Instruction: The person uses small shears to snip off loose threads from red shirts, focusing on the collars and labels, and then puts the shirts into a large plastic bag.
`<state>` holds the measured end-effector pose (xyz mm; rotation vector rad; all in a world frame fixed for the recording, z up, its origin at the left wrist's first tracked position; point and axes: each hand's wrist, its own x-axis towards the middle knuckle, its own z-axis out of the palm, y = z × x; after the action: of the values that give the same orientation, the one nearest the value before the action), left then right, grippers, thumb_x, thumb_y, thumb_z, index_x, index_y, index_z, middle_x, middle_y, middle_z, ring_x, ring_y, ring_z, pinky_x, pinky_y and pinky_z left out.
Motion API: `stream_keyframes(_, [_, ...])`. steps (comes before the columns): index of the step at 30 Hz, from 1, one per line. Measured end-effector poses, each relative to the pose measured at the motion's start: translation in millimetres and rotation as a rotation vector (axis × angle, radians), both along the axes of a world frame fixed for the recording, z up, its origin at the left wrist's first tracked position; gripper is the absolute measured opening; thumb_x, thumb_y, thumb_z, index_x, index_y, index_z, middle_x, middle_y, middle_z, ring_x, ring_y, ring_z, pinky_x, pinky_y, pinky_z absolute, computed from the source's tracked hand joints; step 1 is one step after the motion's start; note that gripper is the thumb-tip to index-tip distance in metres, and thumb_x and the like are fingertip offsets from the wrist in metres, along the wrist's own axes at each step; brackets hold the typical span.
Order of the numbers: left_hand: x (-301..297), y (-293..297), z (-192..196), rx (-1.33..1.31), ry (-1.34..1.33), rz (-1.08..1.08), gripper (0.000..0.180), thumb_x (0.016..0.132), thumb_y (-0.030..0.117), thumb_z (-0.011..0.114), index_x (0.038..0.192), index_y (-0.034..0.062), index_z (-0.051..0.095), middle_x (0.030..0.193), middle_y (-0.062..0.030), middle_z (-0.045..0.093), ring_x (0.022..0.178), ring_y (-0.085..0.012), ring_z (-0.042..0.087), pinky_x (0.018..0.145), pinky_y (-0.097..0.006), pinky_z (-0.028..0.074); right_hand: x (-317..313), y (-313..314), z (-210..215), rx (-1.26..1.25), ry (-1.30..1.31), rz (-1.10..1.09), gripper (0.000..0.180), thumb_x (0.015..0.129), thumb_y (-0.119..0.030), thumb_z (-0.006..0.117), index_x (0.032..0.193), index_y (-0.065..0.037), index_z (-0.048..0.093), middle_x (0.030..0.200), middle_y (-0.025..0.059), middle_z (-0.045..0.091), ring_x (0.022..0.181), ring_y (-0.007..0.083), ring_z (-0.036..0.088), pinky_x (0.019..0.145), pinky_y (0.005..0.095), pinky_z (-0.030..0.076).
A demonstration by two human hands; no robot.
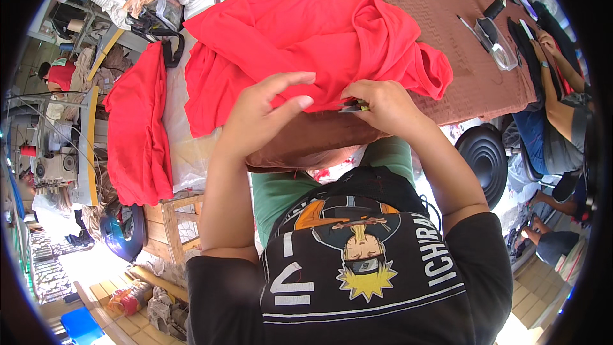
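A crumpled red garment (306,32) lies on a brown padded table (460,19) in front of me. My left hand (262,115) rests on the garment's near edge with its fingers spread and thumb out. My right hand (383,105) is closed around a small metal cutting tool (353,108), its tip against the red fabric's edge. The tool is mostly hidden by my fingers.
More red garments (137,128) hang over a wooden stand at the left. Another person (555,89) sits at the table's right end beside dark cloth. A clear tool (498,45) lies on the table. A sewing machine (57,153) stands far left.
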<state>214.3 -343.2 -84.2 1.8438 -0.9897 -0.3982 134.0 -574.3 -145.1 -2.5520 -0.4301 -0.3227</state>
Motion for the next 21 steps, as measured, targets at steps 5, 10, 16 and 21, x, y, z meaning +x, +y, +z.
stream_keyframes(5, [6, -19, -38, 0.152, -0.195, 0.094, 0.049, 0.074, 0.014, 0.074, 0.119, 0.0027, 0.056, 0.112, -0.0103, 0.061, 0.106, -0.0171, 0.057, 0.092, -0.029, 0.042, -3, -2, 30, 0.312, 0.106, -0.084, 0.020, 0.073, -0.013, 0.072, 0.090, -0.008, 0.064, 0.068, 0.0069, 0.059, 0.060, 0.0200, 0.056, 0.056, 0.0321, 0.044])
stream_keyframes(10, [-3, -42, -29, 0.064, -0.047, 0.145, 0.028, 0.077, 0.011, 0.072, 0.101, 0.0004, 0.065, 0.095, -0.0069, 0.066, 0.087, -0.0127, 0.062, 0.078, -0.026, 0.048, -11, -12, 40, 0.392, 0.128, -0.122, 0.018, 0.075, -0.013, 0.073, 0.090, -0.007, 0.064, 0.059, 0.0039, 0.049, 0.052, 0.0126, 0.044, 0.051, 0.0267, 0.039])
stream_keyframes(16, [-10, -48, -34, -0.135, 0.148, 0.197, 0.015, 0.083, 0.013, 0.066, 0.094, 0.0019, 0.067, 0.083, -0.0051, 0.068, 0.076, -0.0069, 0.061, 0.069, -0.023, 0.048, -11, -18, 38, 0.397, 0.075, -0.085, 0.018, 0.075, -0.013, 0.073, 0.090, -0.006, 0.065, 0.057, 0.0033, 0.047, 0.050, 0.0123, 0.042, 0.050, 0.0272, 0.038])
stream_keyframes(21, [-11, -53, -35, -0.258, 0.272, 0.261, 0.015, 0.087, 0.012, 0.062, 0.093, -0.0015, 0.066, 0.083, -0.0044, 0.068, 0.079, -0.0057, 0.060, 0.072, -0.021, 0.047, -11, -19, 41, 0.371, 0.096, -0.117, 0.017, 0.076, -0.014, 0.072, 0.089, -0.006, 0.065, 0.055, 0.0037, 0.046, 0.050, 0.0119, 0.043, 0.050, 0.0271, 0.037])
